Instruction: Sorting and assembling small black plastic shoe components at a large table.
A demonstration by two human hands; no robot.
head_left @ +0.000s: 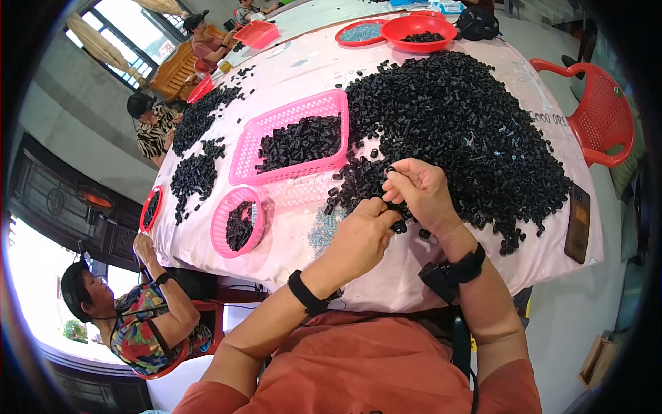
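Observation:
My left hand [364,233] and my right hand [422,192] are close together above the near edge of a large heap of small black plastic parts [455,117]. Between the thumb and forefinger of my right hand is a small black plastic part [391,170]. The left hand's fingers are bent and pressed together, and black parts show right beside its fingertips. Whatever it grips is hidden. A scatter of small clear-blue pieces [324,231] lies on the cloth left of my left hand.
A pink rectangular basket [241,155] and a round pink basket [218,224] hold black parts. Farther off stand a red basin [441,43] and a red tray [343,40]. A phone [578,224] lies at right, near a red chair [607,114]. Several people sit along the left side.

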